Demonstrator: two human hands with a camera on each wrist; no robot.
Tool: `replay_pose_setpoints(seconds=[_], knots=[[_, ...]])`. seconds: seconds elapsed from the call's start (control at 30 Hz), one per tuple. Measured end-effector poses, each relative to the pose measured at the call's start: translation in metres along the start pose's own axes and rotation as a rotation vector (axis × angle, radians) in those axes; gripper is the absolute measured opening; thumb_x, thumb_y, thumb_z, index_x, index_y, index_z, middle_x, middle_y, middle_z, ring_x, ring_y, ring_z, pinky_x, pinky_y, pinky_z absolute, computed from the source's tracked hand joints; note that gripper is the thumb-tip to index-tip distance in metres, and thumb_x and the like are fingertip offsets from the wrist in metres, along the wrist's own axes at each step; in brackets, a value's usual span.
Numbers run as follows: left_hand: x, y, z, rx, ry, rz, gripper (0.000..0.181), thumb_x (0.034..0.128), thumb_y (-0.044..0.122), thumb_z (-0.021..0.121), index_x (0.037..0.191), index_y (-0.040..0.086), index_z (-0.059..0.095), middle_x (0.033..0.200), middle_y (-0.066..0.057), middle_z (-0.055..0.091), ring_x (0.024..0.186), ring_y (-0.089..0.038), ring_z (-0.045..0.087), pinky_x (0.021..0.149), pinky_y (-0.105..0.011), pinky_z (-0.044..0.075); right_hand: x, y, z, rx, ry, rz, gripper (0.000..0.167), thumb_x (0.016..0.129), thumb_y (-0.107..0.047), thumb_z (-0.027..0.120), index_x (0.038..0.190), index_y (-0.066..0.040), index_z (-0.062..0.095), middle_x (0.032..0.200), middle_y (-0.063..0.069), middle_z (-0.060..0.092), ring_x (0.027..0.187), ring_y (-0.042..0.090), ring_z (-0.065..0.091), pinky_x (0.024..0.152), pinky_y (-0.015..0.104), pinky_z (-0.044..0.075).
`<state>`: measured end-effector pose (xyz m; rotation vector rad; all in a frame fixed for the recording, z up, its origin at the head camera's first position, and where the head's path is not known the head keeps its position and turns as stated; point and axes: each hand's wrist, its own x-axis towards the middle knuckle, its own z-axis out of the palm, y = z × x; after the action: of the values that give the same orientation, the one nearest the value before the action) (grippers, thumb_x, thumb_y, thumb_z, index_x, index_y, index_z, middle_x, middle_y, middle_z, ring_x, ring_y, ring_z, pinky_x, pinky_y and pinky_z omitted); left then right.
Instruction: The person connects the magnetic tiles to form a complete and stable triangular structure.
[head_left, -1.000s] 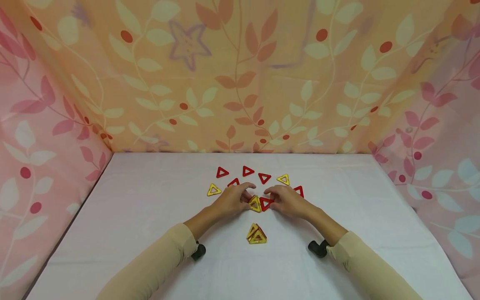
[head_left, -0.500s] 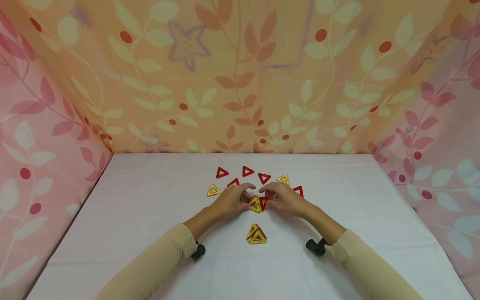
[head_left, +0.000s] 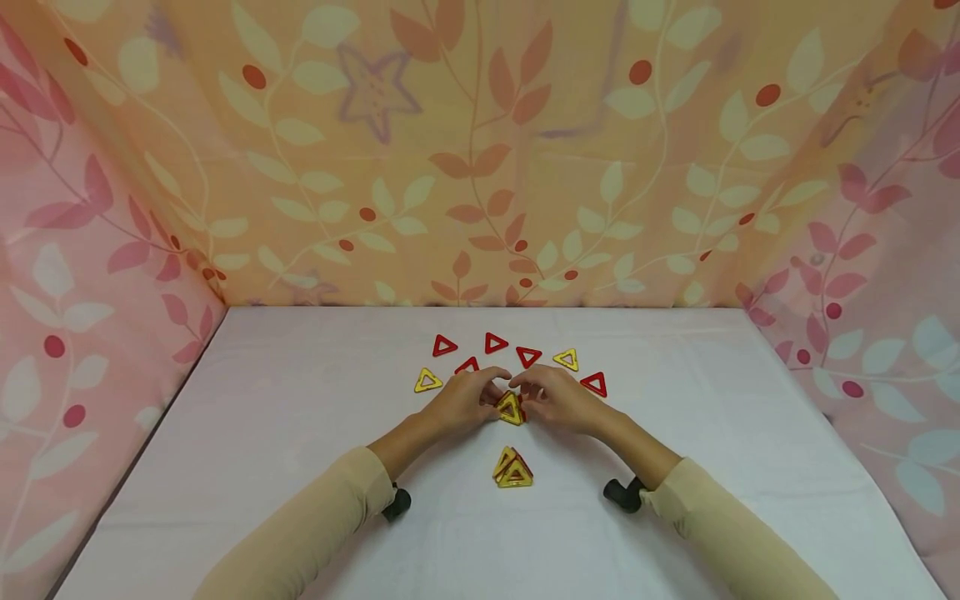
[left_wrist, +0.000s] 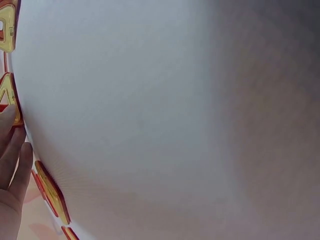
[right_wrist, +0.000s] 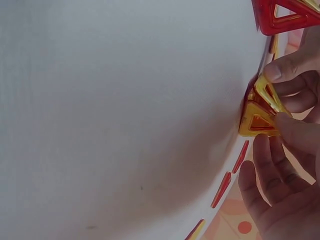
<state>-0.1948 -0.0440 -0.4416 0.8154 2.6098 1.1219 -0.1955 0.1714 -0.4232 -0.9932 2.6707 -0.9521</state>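
Note:
Between both hands at the table's middle stands a small pyramid of yellow and red triangular magnetic tiles (head_left: 511, 408). My left hand (head_left: 468, 402) holds its left side, with the thumb on a yellow tile (left_wrist: 15, 107) in the left wrist view. My right hand (head_left: 558, 402) pinches its right side, where a red tile is mostly hidden behind the yellow face. In the right wrist view, thumbs of both hands touch the yellow tiles (right_wrist: 256, 122). Nearer the person, a second pyramid (head_left: 515, 475) of yellow and red tiles stands apart from the hands.
Loose red tiles (head_left: 445, 345) and yellow tiles (head_left: 427, 380) lie in an arc beyond the hands. One red tile (head_left: 595, 384) is close to the right hand, and another (head_left: 467, 366) is partly behind the left. Patterned cloth (head_left: 480, 167) encloses the white table (head_left: 300, 400).
My right hand has moved left and tipped the red tile up from lying outward to against the pyramid's side. The left hand has stayed in place.

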Motion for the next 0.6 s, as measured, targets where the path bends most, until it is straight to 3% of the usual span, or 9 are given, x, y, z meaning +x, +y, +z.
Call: replay_pose_setpoints(seconds=[0.37,0.6], knots=[[0.0008,-0.0031,0.0005,0.020,-0.017,0.001,0.060,0.0833,0.002,0.079,0.137,0.009,0.054,0.103,-0.001,0.074,0.096,-0.009,0.068,0.091,-0.030,0.053,0.0013,0.0006,0.0043,-0.054,-0.048,0.035,0.027,0.094,-0.009,0.065,0.120,0.000,0.068,0.105,0.004,0.069,0.089,0.012,0.062,0.079,0.030,0.053],[0.0002,-0.0055,0.0004,0.020,-0.005,0.040,0.049,0.0830,0.000,0.078,0.128,0.007,0.060,0.106,-0.002,0.074,0.097,-0.010,0.068,0.091,-0.033,0.053,0.0015,0.0032,0.0040,-0.038,-0.070,0.037,0.028,0.095,-0.010,0.065,0.122,0.000,0.068,0.103,0.001,0.069,0.086,0.009,0.061,0.077,0.028,0.052]])
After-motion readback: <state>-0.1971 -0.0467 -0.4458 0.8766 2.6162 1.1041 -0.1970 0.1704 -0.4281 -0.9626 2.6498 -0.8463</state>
